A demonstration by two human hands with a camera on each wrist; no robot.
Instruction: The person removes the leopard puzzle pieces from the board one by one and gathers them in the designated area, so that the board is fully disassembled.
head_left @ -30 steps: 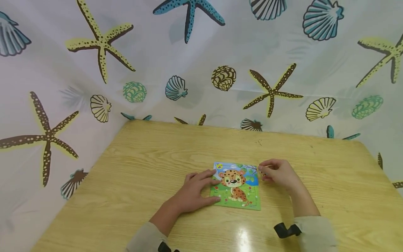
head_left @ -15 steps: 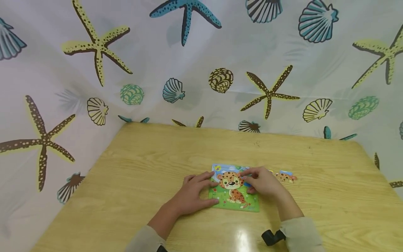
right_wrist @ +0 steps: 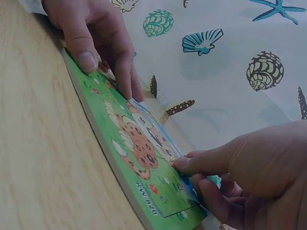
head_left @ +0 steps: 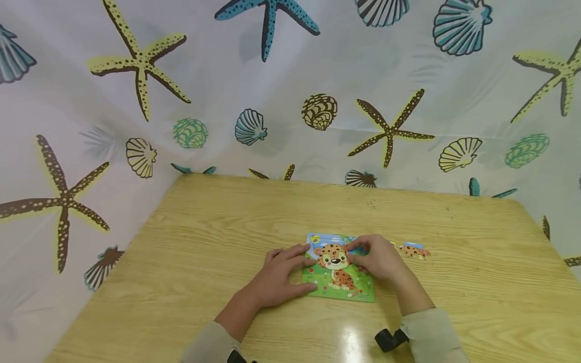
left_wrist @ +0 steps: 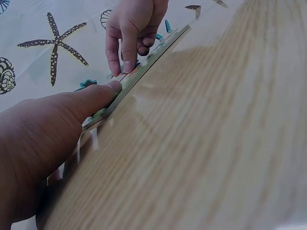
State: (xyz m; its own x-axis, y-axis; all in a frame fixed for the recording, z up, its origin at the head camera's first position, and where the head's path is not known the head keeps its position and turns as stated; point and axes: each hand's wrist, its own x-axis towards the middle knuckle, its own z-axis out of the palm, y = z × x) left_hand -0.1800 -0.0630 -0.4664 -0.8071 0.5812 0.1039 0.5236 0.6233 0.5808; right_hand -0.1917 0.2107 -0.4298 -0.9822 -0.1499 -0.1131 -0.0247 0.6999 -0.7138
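- The right hand (head_left: 379,261) now lies over the right half of the puzzle board (head_left: 340,275); one second earlier it was off the board's right edge, holding a piece, and half a second ago it was already back on the board, about where it is now.
- A loose puzzle piece (head_left: 412,250) lies on the table (head_left: 204,242) just right of the board; it was not lying there a second ago and has kept its place for the last half second.
- The left hand (head_left: 277,277) has not moved: its fingers are stretched out and relaxed, with the thumb and fingertips pressing on the board's left edge and gripping nothing.
- From the right wrist, the right thumb and forefinger are bent and their tips press on the pieces beside the leopard's head (right_wrist: 156,143); whether they pinch a piece or only press on it I cannot tell.
- The board lies flat near the front middle of the table and serves as a tray: most of the leopard picture sits in it, green grass at the near side and blue sky at the far side.
- The right hand hides the board's upper right part, so any gap there is out of sight.
- In the left wrist view the board (left_wrist: 139,72) is seen edge-on and its picture cannot be read.
- A black strap (head_left: 388,339) shows at the right sleeve.
- Behind the table hangs a curtain (head_left: 290,101) printed with starfish and shells.
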